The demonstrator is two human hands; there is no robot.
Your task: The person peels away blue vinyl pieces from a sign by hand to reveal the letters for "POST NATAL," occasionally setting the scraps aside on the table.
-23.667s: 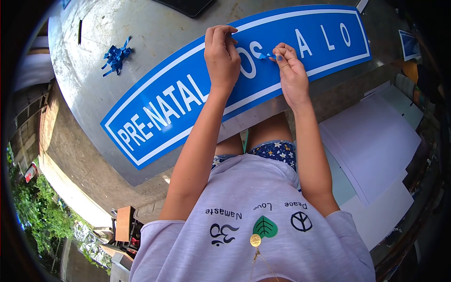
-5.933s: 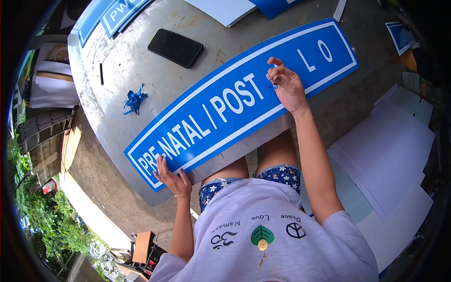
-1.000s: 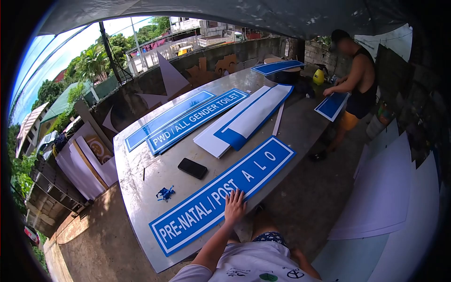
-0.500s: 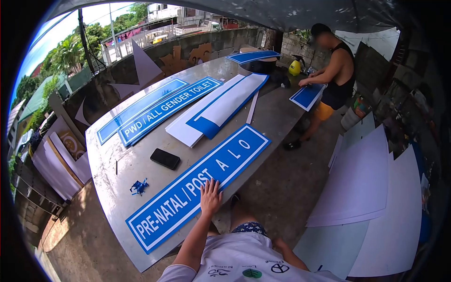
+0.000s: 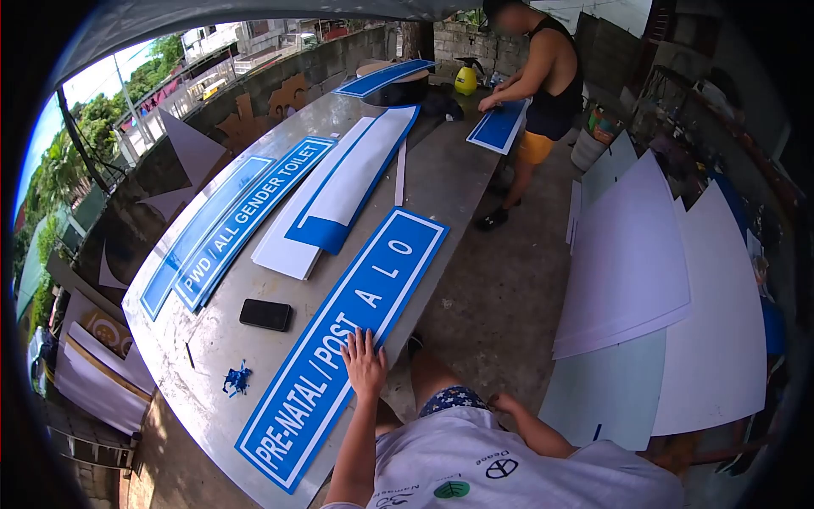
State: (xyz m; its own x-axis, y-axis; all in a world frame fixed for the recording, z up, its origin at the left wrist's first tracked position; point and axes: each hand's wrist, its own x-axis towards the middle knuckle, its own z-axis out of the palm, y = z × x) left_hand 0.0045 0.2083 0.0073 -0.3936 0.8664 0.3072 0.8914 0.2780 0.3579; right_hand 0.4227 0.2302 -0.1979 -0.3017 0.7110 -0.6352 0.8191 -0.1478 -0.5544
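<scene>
My left hand lies flat with fingers spread on a long blue sign lettered "PRE-NATAL / POST A L O" in white, on the metal table. My right hand hangs low beside my shorts, partly hidden; its fingers are too small to make out. Left of the sign are a black phone and a tangle of blue scraps. Farther up lie the "PWD / ALL GENDER TOILET" sign and white boards with a partly blue sheet.
Across the table's far end a co-worker bends over a blue panel, near a yellow spray bottle. Another blue sign rests at the back. Large white sheets lean at the right.
The view has turned to the right, so the table and signs appear farther left. My left hand stays on the sign; my right hand shows a little more clearly beside my shorts.
</scene>
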